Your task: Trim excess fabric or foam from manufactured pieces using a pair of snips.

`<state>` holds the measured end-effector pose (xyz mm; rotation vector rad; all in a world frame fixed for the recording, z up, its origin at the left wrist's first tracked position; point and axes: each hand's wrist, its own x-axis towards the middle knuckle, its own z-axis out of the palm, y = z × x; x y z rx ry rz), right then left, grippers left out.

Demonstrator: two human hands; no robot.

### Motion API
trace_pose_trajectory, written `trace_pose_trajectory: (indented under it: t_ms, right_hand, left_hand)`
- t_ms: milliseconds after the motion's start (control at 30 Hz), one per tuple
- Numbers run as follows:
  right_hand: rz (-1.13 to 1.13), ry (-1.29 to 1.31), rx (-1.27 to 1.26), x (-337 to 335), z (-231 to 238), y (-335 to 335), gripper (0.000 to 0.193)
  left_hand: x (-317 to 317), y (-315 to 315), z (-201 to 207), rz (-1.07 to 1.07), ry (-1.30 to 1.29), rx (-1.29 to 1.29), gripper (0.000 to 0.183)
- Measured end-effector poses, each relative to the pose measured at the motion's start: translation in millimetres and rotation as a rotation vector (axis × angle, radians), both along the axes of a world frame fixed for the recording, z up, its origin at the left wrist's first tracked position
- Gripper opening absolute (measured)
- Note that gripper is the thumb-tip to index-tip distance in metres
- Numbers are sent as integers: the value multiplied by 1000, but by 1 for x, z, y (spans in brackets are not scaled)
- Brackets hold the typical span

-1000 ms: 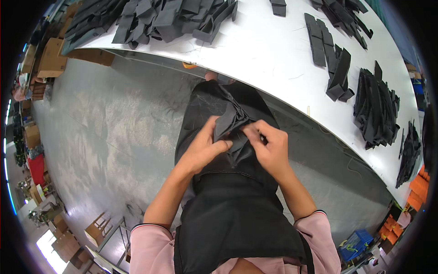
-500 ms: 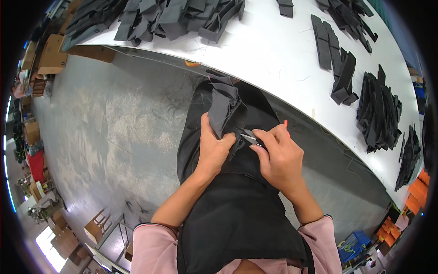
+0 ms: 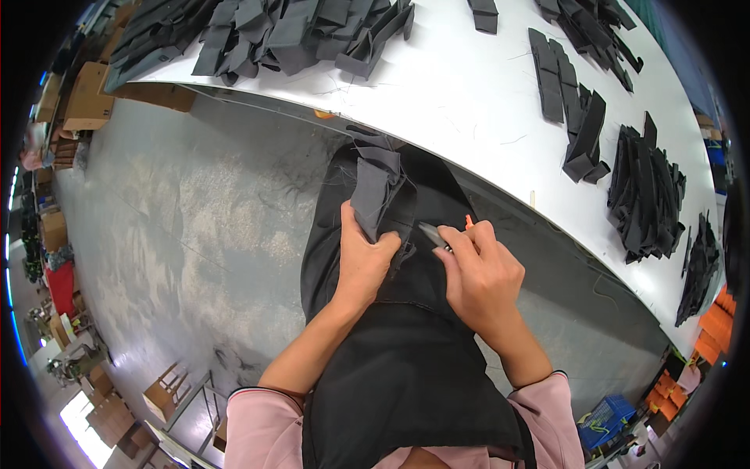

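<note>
Dark grey fabric strips (image 3: 373, 186) bunch up over my lap, pinched near their lower end between the thumb and fingers of my left hand (image 3: 362, 270). Loose threads stick out at their edges. Just to the right, my right hand (image 3: 486, 280) is closed around a small pair of thread snips (image 3: 431, 234). The metal tip points at the strips but stays a little apart from them. An orange piece shows behind the right fingers. Most of the snips' body is hidden in the hand. A black apron (image 3: 414, 367) covers my lap beneath both hands.
A white table (image 3: 453, 109) curves past my knees, its edge close beyond my hands. Piles of dark strips (image 3: 289, 35) lie at its far left, and more bundles (image 3: 644, 191) along its right. Cardboard boxes (image 3: 86, 98) stand at left; a blue crate (image 3: 608, 420) sits lower right.
The snips have drawn back slightly to the right, away from the strips, and their blades look closer together. My left hand keeps its hold, shifted barely to the left.
</note>
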<state>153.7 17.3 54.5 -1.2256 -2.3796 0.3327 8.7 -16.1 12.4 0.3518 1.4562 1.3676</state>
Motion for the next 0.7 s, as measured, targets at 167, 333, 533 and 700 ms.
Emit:
trace_pose_trajectory:
  t_ms: [167, 333, 533, 700]
  right_hand:
    - [63, -53, -50, -7, 1, 2, 23]
    - [6, 32, -97, -5, 3, 2, 25]
    - [-160, 980, -672, -21, -9, 14, 20]
    - [-207, 1163, -1007, -38, -41, 6, 23]
  left_hand:
    - [0, 1, -1, -33, -6, 22, 46]
    - [-5, -3, -8, -106, -40, -41, 55]
    - [-20, 2, -2, -193, -389, 1, 47]
    - [-28, 7, 0, -198, -453, 85, 48]
